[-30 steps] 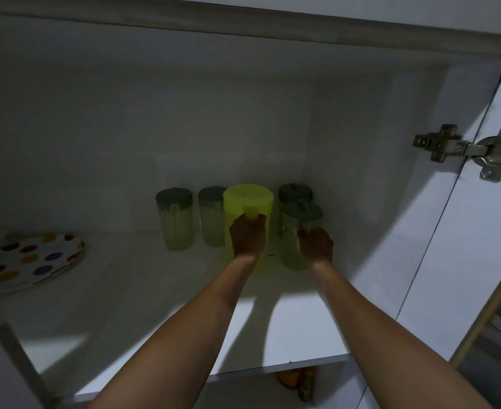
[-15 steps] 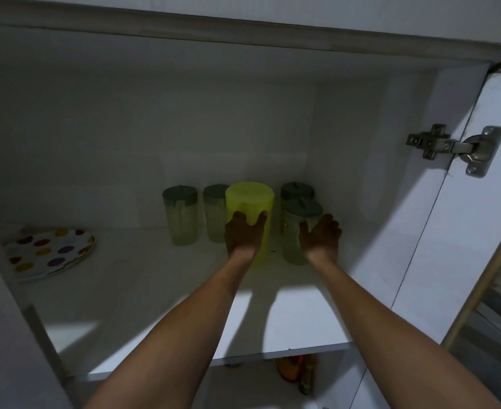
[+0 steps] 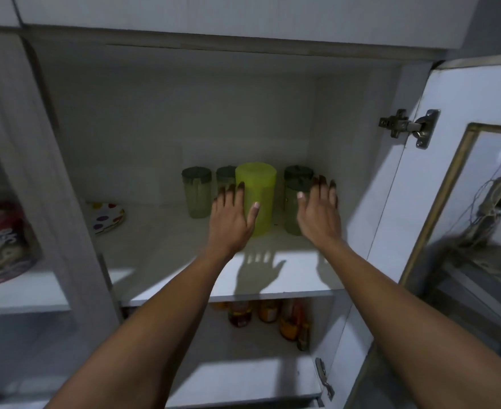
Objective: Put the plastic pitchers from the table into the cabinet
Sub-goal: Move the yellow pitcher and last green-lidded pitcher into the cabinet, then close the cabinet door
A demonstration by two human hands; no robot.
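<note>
A yellow-green plastic pitcher (image 3: 259, 196) stands upright on the upper cabinet shelf (image 3: 184, 261). Around it stand several pale pitchers with dark green lids: one at the left (image 3: 196, 191), one partly hidden behind (image 3: 225, 175), two at the right (image 3: 295, 208). My left hand (image 3: 233, 215) hovers open, fingers spread, just in front and left of the yellow pitcher. My right hand (image 3: 320, 211) is open too, in front and right of the nearest lidded pitcher. Neither hand holds anything.
A polka-dot plate (image 3: 107, 216) lies at the shelf's left. The cabinet door (image 3: 461, 184) hangs open at the right on a metal hinge (image 3: 408, 126). Bottles and jars (image 3: 269, 317) stand on the shelf below. A snack bag (image 3: 2, 243) sits in the left compartment.
Both hands have let go of the yellow pitcher and the lidded pitcher and pulled back with fingers spread. The view has backed away from the cabinet.
</note>
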